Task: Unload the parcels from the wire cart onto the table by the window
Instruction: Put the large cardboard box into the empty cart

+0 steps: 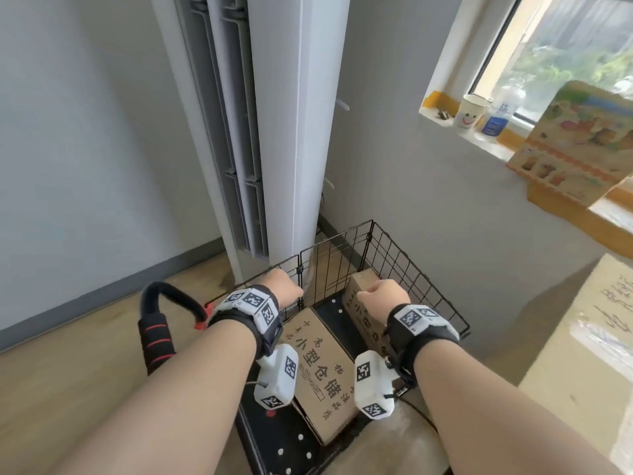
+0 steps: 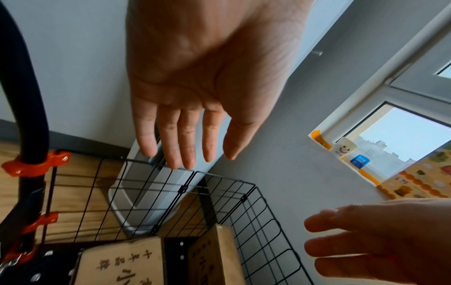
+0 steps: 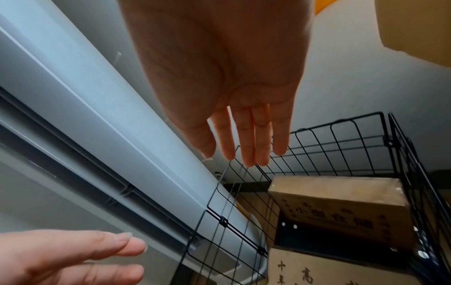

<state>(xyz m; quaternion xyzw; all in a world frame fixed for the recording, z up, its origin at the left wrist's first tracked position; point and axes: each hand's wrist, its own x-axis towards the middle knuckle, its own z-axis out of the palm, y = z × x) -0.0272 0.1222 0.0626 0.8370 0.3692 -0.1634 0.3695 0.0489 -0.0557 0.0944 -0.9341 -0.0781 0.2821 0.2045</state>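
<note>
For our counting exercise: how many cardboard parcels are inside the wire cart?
2: a flat parcel on the cart's left side, and an on-edge parcel against its right wall. The arms may hide others.

Pale grey walls (image 1: 85, 132) meet in a corner, with a dark grey skirting board (image 1: 102, 296) along the light wooden floor (image 1: 68, 389). A tall white air conditioner (image 1: 274, 132) stands in this corner. At the right, daylight comes through a window (image 1: 565, 46) with a white sill (image 1: 479, 138).
</note>
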